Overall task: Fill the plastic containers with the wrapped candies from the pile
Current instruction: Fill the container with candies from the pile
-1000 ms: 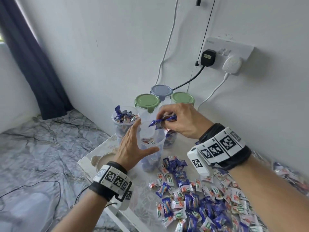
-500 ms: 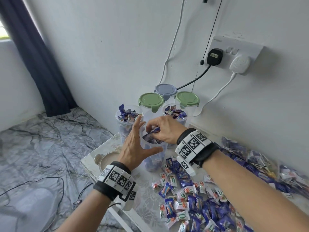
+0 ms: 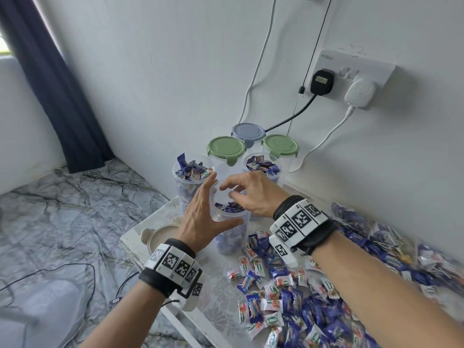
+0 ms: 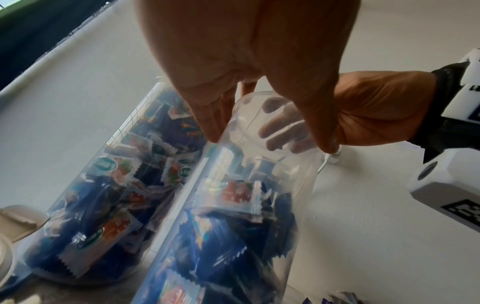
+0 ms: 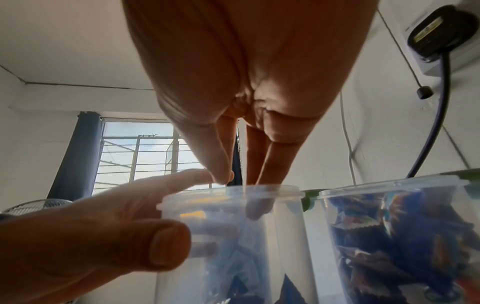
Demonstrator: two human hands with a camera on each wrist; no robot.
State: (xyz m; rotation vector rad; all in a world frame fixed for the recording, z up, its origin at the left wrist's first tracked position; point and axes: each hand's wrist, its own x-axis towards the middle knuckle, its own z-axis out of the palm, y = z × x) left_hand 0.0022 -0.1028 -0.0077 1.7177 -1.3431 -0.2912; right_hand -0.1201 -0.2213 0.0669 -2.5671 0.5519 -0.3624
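Observation:
A clear plastic container (image 3: 232, 241) stands on the white table, partly filled with blue and white wrapped candies (image 3: 229, 207). My left hand (image 3: 204, 209) grips its side, thumb in front and fingers behind, as the right wrist view shows at the left hand (image 5: 103, 236) and the container (image 5: 228, 226). My right hand (image 3: 247, 192) hovers at the mouth with relaxed fingers and holds nothing; its fingertips (image 4: 280, 125) show through the wall just inside the rim. The candy pile (image 3: 288, 297) lies to the near right.
Two open containers heaped with candies (image 3: 192, 172) (image 3: 262, 167) stand close behind. Three lidded ones, green (image 3: 226, 146), grey (image 3: 248, 131) and green (image 3: 279, 144), stand by the wall. A beige lid (image 3: 160, 237) lies near the table's left edge. Plugs (image 3: 321, 81) and cables hang above.
My right hand carried a blue candy down into the container's mouth and let it go; the hand is now empty at the rim. My left hand kept its hold.

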